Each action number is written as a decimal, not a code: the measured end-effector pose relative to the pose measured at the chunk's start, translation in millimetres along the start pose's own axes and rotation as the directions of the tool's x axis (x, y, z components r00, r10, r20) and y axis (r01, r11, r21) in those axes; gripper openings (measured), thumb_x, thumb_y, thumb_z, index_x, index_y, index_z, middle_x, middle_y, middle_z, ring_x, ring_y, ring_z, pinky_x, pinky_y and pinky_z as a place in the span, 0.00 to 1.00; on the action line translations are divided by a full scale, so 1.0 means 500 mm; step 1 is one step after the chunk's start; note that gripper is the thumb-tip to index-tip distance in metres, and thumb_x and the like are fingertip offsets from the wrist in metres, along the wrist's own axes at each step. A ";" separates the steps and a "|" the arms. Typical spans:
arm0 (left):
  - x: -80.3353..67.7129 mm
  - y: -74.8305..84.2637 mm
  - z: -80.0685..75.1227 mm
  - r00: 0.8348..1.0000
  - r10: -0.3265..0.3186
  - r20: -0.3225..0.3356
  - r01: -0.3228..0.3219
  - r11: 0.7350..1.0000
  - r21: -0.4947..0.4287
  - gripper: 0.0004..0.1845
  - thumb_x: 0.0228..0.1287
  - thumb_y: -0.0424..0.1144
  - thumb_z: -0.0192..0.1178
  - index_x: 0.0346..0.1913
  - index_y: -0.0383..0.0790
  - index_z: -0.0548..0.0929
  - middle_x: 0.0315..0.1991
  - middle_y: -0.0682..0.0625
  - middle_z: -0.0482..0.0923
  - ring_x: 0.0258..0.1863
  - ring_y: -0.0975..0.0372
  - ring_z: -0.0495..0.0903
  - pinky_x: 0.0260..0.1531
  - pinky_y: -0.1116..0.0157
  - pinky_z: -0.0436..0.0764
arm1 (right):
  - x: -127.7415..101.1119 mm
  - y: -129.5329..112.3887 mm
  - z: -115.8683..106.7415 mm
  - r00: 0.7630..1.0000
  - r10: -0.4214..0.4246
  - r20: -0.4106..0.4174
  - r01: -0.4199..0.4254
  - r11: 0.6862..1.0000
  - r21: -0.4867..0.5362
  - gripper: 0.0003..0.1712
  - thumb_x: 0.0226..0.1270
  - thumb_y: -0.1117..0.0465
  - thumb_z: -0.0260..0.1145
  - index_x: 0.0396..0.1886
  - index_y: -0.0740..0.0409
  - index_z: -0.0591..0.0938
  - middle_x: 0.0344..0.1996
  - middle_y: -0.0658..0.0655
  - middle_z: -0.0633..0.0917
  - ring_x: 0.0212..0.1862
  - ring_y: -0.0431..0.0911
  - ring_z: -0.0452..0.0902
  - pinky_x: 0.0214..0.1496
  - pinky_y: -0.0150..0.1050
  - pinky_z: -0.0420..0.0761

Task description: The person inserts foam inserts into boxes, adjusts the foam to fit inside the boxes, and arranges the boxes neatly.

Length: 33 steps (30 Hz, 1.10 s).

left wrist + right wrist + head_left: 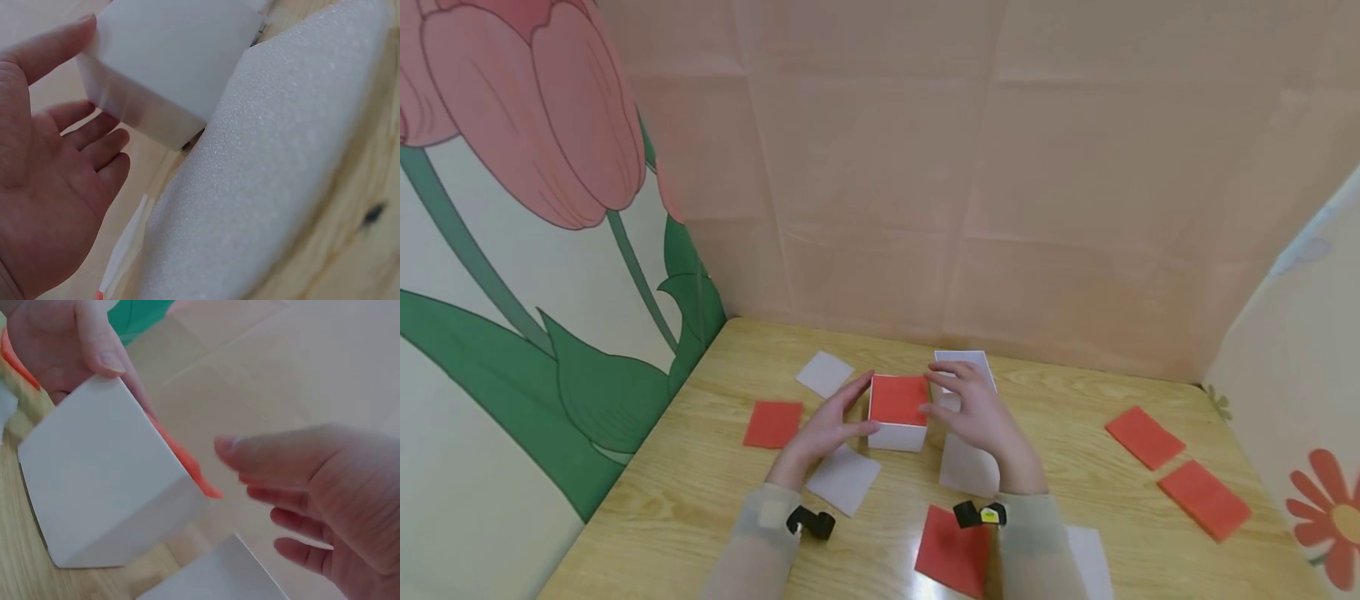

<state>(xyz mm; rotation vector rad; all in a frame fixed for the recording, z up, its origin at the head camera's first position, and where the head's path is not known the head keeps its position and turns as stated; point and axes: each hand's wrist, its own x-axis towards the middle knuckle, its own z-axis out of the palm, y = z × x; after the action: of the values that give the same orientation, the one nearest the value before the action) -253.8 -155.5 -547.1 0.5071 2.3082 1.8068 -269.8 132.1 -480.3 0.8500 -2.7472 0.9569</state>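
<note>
White cardboard, a small box [897, 421] with a red foam square lying in its top, sits mid-worktop [1060, 417] between my hands. My left hand [827, 429] at nine o'clock has fingers spread, thumb touching the wall. My right hand [973, 412] at three o'clock hovers relaxed, just beside. A white foam sheet [844, 478] lies at seven o'clock.

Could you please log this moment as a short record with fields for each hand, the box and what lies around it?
left hand: fingers straight, thumb touching the box's left side
right hand: open, fingertips at the box's right edge
white box: upright on the wooden table, red sheet on top
nearby: white foam sheet by the left hand; red sheets at far right
</note>
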 end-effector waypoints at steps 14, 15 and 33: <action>0.000 -0.001 0.000 1.000 0.012 0.002 -0.012 1.000 0.019 0.50 0.70 0.43 0.74 0.87 0.46 0.56 0.86 0.50 0.53 0.85 0.50 0.52 0.82 0.47 0.54 | 0.001 0.010 0.006 0.999 -0.046 0.000 0.046 0.997 -0.055 0.23 0.66 0.56 0.81 0.57 0.59 0.91 0.59 0.58 0.85 0.66 0.59 0.71 0.68 0.60 0.75; 0.000 -0.001 0.000 1.000 0.014 0.000 -0.014 1.000 0.020 0.50 0.70 0.42 0.74 0.87 0.47 0.56 0.86 0.50 0.52 0.85 0.50 0.52 0.82 0.47 0.54 | 0.001 0.009 0.007 0.999 -0.038 0.004 0.038 0.997 -0.060 0.22 0.66 0.56 0.81 0.58 0.59 0.91 0.59 0.58 0.85 0.67 0.59 0.71 0.68 0.59 0.76; 0.000 0.002 0.001 1.000 0.010 -0.010 -0.010 1.000 0.005 0.49 0.69 0.42 0.75 0.87 0.51 0.58 0.86 0.51 0.53 0.85 0.51 0.52 0.82 0.49 0.55 | 0.005 -0.020 0.016 0.999 0.023 0.031 -0.018 0.988 -0.153 0.22 0.66 0.55 0.80 0.57 0.58 0.92 0.57 0.56 0.86 0.66 0.56 0.72 0.63 0.54 0.83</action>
<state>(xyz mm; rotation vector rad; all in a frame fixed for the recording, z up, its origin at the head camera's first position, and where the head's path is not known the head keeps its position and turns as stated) -253.4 -154.9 -546.4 0.5117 2.3210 1.8133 -265.7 119.8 -480.4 0.8204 -2.8180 0.7301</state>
